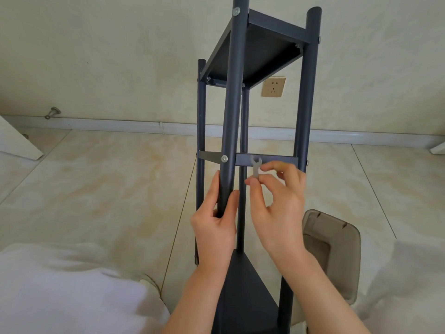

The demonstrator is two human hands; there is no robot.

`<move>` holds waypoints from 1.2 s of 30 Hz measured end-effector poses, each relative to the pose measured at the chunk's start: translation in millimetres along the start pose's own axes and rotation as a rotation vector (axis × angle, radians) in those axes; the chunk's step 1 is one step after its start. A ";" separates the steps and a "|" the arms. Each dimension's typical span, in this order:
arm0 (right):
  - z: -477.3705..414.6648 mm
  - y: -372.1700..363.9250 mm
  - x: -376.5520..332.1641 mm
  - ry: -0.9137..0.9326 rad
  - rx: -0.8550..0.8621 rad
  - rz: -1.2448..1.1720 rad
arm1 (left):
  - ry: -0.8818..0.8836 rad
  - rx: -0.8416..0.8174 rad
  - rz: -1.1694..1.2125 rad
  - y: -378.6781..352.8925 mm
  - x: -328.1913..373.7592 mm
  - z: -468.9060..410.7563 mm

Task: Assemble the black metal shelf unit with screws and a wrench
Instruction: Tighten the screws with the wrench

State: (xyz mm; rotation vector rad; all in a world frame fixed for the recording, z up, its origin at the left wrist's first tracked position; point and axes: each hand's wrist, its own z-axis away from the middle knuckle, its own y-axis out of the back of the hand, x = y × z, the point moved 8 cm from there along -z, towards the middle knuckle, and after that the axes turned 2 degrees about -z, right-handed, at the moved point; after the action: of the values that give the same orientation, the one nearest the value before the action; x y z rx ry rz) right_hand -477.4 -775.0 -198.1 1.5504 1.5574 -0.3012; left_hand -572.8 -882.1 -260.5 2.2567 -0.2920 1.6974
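Our left hand (214,225) grips the front post (232,104) to steady the shelf unit (252,51) standing on the floor (108,177), while our right hand (279,208) pinches the wrench (256,167) near the mid screw (224,159), prob. to tighten it.

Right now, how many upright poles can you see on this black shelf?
4. The near pole in the left hand; the right pole past the right hand holding the wrench; the far-left pole; the back pole. None seems hidden.
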 end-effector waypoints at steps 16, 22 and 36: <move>15.0 -51.2 32.6 -0.349 -0.499 0.104 | -0.005 0.015 -0.021 3.5 0.0 -1.0; 7.6 -54.0 30.8 -0.373 -0.496 0.024 | -0.036 -0.005 -0.041 3.5 -1.1 -4.3; -9.1 -47.9 22.1 -0.277 -0.384 -0.080 | 0.009 -0.008 -0.026 5.6 -3.7 -6.1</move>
State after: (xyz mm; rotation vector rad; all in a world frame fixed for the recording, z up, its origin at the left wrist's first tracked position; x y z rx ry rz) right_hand -520.0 -762.5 -228.0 1.1016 1.3666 -0.2335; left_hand -581.2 -885.1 -261.8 2.2366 -0.2652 1.6902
